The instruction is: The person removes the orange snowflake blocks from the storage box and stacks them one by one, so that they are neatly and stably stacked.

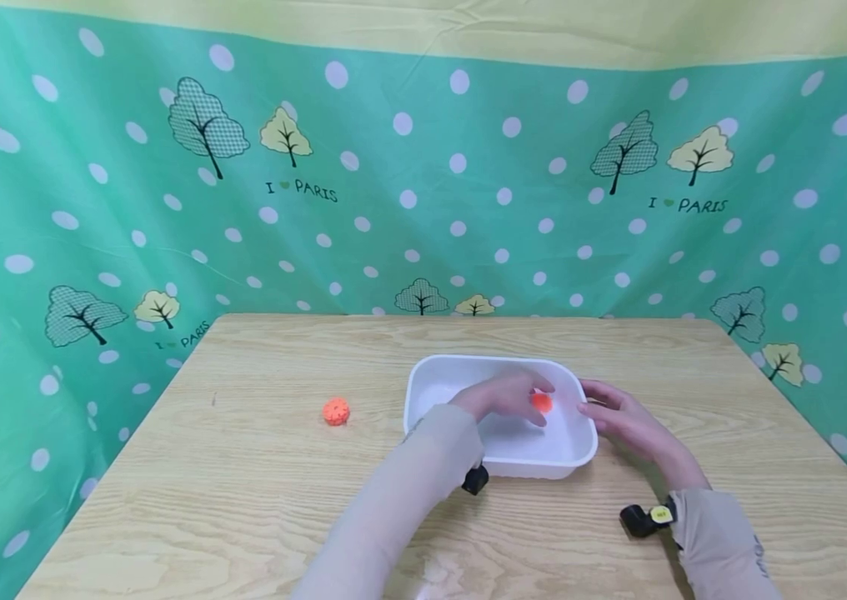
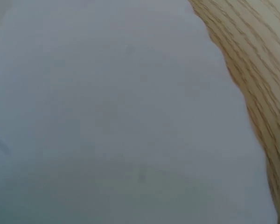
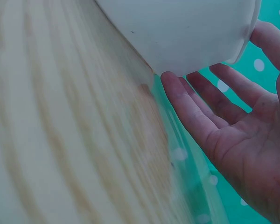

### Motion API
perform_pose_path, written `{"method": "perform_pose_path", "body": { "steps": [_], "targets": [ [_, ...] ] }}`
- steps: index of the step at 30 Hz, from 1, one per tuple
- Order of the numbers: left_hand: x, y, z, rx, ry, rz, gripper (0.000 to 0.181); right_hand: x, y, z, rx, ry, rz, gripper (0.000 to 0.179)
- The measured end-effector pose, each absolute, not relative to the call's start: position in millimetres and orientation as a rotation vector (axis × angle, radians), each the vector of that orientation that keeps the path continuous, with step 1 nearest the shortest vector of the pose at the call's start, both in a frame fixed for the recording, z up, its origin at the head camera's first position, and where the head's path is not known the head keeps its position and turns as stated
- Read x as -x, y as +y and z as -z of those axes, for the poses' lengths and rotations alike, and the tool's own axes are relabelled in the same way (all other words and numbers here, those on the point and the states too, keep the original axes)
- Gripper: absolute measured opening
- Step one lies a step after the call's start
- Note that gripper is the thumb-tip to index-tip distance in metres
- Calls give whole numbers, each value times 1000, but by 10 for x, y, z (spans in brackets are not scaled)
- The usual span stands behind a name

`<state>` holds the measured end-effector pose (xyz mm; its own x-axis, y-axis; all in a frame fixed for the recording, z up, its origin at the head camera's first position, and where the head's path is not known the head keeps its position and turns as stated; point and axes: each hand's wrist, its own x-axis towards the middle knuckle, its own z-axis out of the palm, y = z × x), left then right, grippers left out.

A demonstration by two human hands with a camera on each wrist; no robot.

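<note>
A white plastic basin stands on the wooden table, with a small orange-red ball inside near its right end. My left hand reaches down into the basin, its fingers spread apart around the ball; whether they touch it is hard to tell. At the basin's right end is my right hand. The right wrist view shows its fingers stretched out to the outer wall and the thumb by the rim. Only the basin's blurred white wall and some table show in the left wrist view.
A knobbly orange ball lies on the table left of the basin. A green dotted curtain with tree prints hangs behind the table and along both sides. Black wrist devices sit at both sleeves.
</note>
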<state>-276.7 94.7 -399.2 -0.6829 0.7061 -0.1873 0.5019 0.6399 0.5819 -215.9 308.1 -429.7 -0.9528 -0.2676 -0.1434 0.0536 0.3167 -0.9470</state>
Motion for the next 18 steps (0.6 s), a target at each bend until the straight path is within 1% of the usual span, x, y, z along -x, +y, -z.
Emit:
{"method": "perform_pose_path", "body": {
  "steps": [10, 18],
  "targets": [
    [2774, 961, 4032, -972, 2457, -594, 55, 2155, 3069, 4305, 184, 2299, 1709, 65],
    [2818, 964, 4054, -1076, 2456, -581, 44, 2151, 3071, 4299, 165, 2303, 1708, 66]
  ]
}}
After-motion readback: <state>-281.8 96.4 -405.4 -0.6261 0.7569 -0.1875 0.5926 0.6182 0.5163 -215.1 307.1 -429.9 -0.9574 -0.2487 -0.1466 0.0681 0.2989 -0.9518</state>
